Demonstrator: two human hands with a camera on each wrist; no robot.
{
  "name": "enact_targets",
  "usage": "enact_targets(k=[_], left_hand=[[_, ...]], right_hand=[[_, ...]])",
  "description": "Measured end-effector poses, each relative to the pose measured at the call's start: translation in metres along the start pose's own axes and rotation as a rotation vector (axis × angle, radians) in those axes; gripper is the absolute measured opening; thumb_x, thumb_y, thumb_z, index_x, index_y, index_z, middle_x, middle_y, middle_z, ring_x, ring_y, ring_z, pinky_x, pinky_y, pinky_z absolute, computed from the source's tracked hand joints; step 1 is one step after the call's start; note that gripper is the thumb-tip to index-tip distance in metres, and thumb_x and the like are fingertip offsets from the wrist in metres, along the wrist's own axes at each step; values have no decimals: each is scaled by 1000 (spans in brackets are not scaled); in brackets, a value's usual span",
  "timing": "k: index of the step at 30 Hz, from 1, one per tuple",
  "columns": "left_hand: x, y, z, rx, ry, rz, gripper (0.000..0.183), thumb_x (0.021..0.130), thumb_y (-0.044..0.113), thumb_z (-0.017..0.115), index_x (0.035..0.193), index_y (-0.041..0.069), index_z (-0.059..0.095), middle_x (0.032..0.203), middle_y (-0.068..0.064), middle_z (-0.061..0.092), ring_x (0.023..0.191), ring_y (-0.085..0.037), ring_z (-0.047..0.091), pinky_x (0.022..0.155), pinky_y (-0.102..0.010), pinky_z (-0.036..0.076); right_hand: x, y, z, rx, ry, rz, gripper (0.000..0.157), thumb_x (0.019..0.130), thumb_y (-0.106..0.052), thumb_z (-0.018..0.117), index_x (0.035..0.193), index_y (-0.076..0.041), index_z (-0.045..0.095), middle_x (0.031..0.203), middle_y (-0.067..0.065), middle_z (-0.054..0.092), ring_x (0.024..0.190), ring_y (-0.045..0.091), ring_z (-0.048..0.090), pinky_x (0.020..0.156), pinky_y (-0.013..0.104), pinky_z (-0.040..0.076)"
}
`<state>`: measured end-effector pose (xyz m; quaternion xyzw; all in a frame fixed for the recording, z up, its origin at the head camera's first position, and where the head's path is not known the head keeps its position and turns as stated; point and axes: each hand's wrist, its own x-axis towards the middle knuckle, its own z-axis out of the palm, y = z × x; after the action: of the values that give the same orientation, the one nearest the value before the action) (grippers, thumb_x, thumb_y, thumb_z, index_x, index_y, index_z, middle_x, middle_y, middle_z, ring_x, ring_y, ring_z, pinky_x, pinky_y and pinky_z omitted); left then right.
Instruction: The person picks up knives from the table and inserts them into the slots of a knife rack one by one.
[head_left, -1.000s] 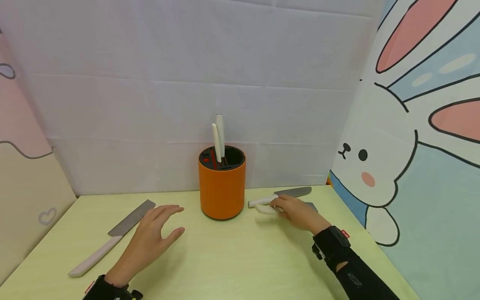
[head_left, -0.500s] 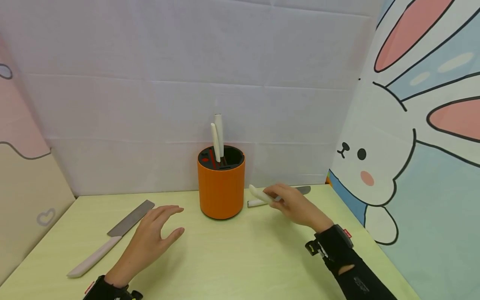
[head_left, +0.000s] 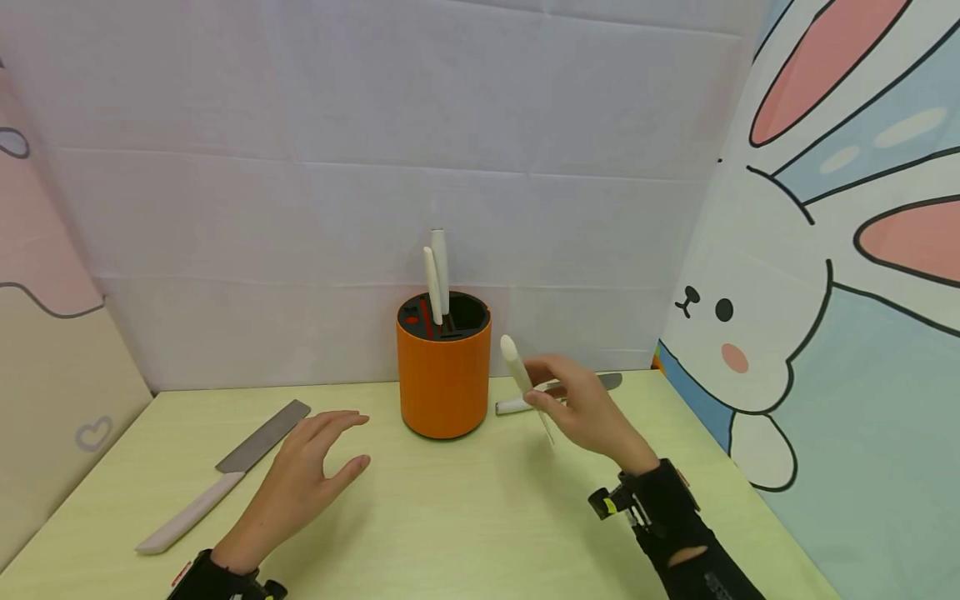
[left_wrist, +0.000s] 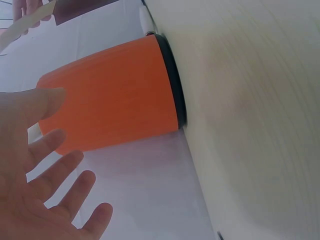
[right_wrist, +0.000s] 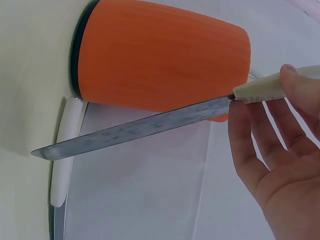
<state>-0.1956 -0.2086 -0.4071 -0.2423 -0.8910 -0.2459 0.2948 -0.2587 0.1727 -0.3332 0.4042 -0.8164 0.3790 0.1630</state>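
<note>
A knife (head_left: 516,365) with a pale handle is pinched by my right hand (head_left: 581,406), its handle up and its blade pointing down above the table. The right wrist view shows the whole blade (right_wrist: 145,128), with the thumb and fingers on the handle. To the left of my right hand stands an orange knife holder (head_left: 444,383) with a black slotted top, two white knife handles (head_left: 439,267) rising from it. My left hand (head_left: 294,479) has its fingers spread and holds nothing. It hovers beside a cleaver (head_left: 217,492) that lies on the table.
Another white-handled knife (head_left: 513,406) lies behind my right hand, partly hidden by it; its blade tip (head_left: 611,380) shows further right. The pale yellow table (head_left: 450,517) meets a white cloth backdrop (head_left: 315,333). A rabbit-patterned panel (head_left: 757,350) borders the right side.
My right hand has raised the knife from the table beside the other knife and turned it from lying flat to nearly upright. The left hand has stayed in place.
</note>
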Motion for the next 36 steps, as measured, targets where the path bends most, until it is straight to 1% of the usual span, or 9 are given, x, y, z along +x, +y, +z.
enact_targets(k=[5, 9, 12, 17, 19, 23, 26, 32, 36], left_hand=[[-1, -1, 0, 6, 0, -5, 53, 80, 29, 79, 127, 18, 58, 128, 3, 53, 113, -16, 46, 89, -42, 41], [-1, -1, 0, 6, 0, -8, 53, 79, 29, 79, 127, 18, 58, 128, 3, 53, 113, -17, 46, 89, -43, 41], [-1, -1, 0, 7, -1, -8, 53, 80, 29, 79, 127, 17, 58, 128, 2, 53, 114, -17, 46, 90, -43, 41], [-1, -1, 0, 9, -3, -7, 53, 80, 29, 78, 127, 18, 58, 128, 2, 53, 113, -17, 46, 90, -42, 41], [-1, -1, 0, 9, -3, -5, 53, 80, 29, 78, 127, 19, 58, 128, 2, 53, 113, -17, 46, 90, -42, 40], [-2, -1, 0, 9, -3, -7, 52, 80, 29, 79, 127, 19, 58, 128, 2, 54, 114, -18, 46, 90, -43, 40], [-3, -1, 0, 9, -3, -12, 52, 80, 29, 79, 127, 19, 58, 128, 2, 54, 114, -18, 46, 91, -43, 40], [-2, -1, -1, 4, -8, -11, 53, 80, 29, 78, 127, 18, 58, 128, 1, 54, 114, -18, 46, 91, -43, 40], [-1, -1, -1, 4, -11, -10, 53, 81, 29, 78, 128, 19, 57, 128, 1, 54, 115, -18, 45, 91, -43, 40]], right_hand=[[3, -11, 7, 70, 49, 39, 35, 90, -8, 67, 122, -16, 56, 109, -1, 60, 98, 15, 59, 76, 29, 55], [7, -21, 13, 167, 84, 59, 33, 91, -8, 65, 122, -13, 55, 108, 3, 60, 97, 17, 60, 76, 31, 56], [9, -26, 18, 239, 104, 73, 34, 91, -4, 63, 123, -10, 54, 110, 6, 60, 98, 21, 60, 77, 33, 56], [12, -34, 25, 324, 136, 106, 34, 92, -4, 63, 124, -12, 54, 111, 6, 59, 100, 24, 59, 79, 34, 55], [13, -37, 28, 342, 150, 115, 33, 92, -7, 63, 122, -14, 54, 111, 5, 59, 99, 23, 59, 80, 35, 55], [16, -42, 34, 364, 160, 128, 32, 92, -7, 63, 122, -12, 54, 112, 7, 58, 99, 24, 59, 79, 35, 56], [17, -51, 35, 375, 164, 143, 31, 92, -3, 62, 122, -8, 53, 112, 11, 58, 98, 26, 58, 78, 34, 56], [17, -72, 31, 386, 165, 177, 32, 92, 4, 60, 122, 2, 51, 111, 18, 58, 97, 32, 58, 78, 34, 55], [16, -73, 32, 401, 169, 186, 32, 91, 4, 60, 122, 3, 51, 110, 19, 58, 96, 33, 58, 78, 35, 56]])
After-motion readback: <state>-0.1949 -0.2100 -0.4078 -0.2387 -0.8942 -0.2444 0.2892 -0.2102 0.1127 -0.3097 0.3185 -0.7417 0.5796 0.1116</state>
